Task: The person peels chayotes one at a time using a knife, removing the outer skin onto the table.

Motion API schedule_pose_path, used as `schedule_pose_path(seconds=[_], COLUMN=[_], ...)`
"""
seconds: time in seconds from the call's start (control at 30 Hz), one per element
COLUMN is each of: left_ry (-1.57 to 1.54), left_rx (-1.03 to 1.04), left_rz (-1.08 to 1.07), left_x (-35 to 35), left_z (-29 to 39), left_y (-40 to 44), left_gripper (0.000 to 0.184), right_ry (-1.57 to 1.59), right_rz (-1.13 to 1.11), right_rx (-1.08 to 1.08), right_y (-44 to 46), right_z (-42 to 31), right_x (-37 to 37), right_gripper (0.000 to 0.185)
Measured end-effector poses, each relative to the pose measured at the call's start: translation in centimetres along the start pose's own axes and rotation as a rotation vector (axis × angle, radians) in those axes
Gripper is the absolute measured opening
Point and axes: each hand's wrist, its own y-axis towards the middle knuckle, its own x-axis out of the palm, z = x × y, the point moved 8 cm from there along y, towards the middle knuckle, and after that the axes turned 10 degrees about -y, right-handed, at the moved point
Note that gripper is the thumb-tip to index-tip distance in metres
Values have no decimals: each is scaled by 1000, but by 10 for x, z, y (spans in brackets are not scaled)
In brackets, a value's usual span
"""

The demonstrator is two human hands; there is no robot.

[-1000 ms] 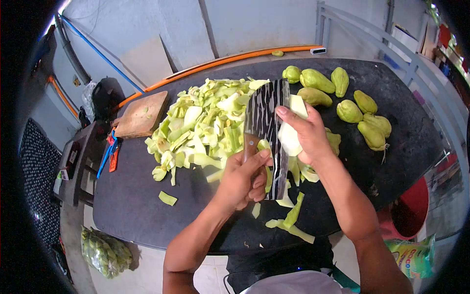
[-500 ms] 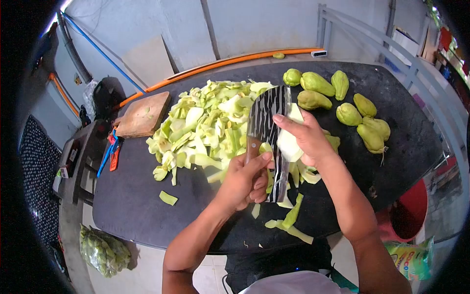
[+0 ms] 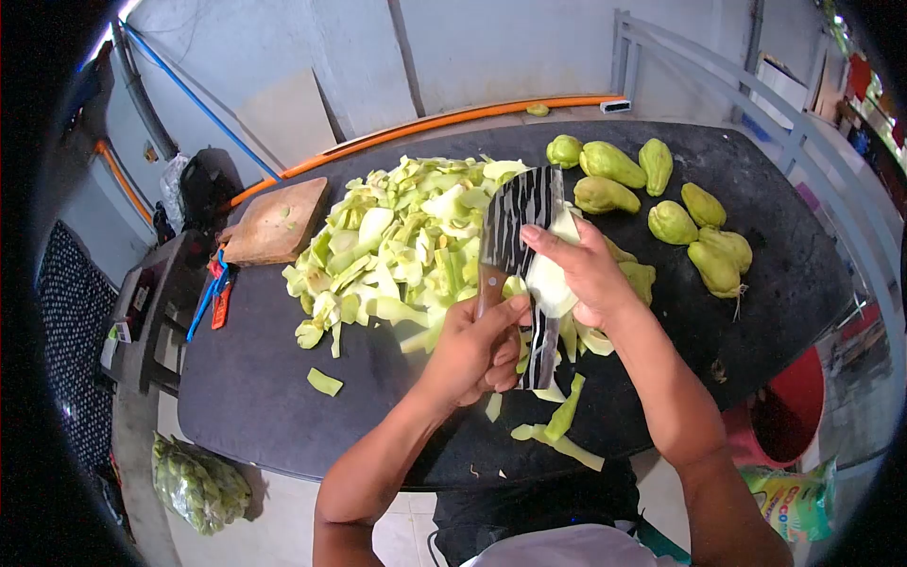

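My left hand is closed around the brown wooden handle of a cleaver, whose broad blade has black and pale stripes and points upward. In my right hand is a pale, peeled chayote, gripped behind the blade, with my thumb lying against the striped face. The blade hides part of the chayote. A large heap of pale green peelings lies just left of the cleaver. Loose peel strips rest on the table below my hands.
Several whole chayotes sit on the right of the dark table. A wooden board is at the left edge, near an orange-handled tool. On the floor are a bag of green produce and a red bucket.
My right hand and the chayote have shifted slightly left, so my thumb reaches further over the blade. My left hand and the cleaver have hardly moved.
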Motion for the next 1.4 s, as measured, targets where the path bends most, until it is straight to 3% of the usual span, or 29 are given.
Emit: schedule_pose_path(seconds=[0.2,0.27,0.3,0.33,0.47,0.57,0.6,0.7,0.73,0.9,1.07,1.4], left_ry=[73,89,97,-51,369,614,829,1132,1162,1286,1322,1338], left_rx=[102,333,445,472,601,614,652,937,789,902,948,964], left_rz=[46,127,164,260,227,118,108,8,18,-83,-137,-135], left_x=[-7,-20,-26,-32,-13,4,7,36,32,50,55,55], left_z=[12,31,41,52,59,38,36,37,28,14,10,14], left_y=[2,2,-1,-7,-23,-24,-25,-41,-35,-44,-48,-49], left_gripper=[32,31,31,29,24,30,38,40,51,64,69,70], right_ry=[97,118,146,289,798,667,677,659,664,696,753,691], right_rz=[53,56,-86,-71,114,74,127,226,170,47,-133,-143], right_rx=[70,108,219,213,311,14,43,15,-44,-339,-390,-468], right_y=[2,3,9,13,4,12,7,-10,-9,2,-3,-2], right_z=[10,11,24,27,21,18,14,-5,-7,-2,-20,-24], right_x=[0,-8,-13,-16,-11,-24,-26,-20,-21,-35,-28,-21], right_gripper=[28,28,32,35,45,55,65,72,73,81,82,75])
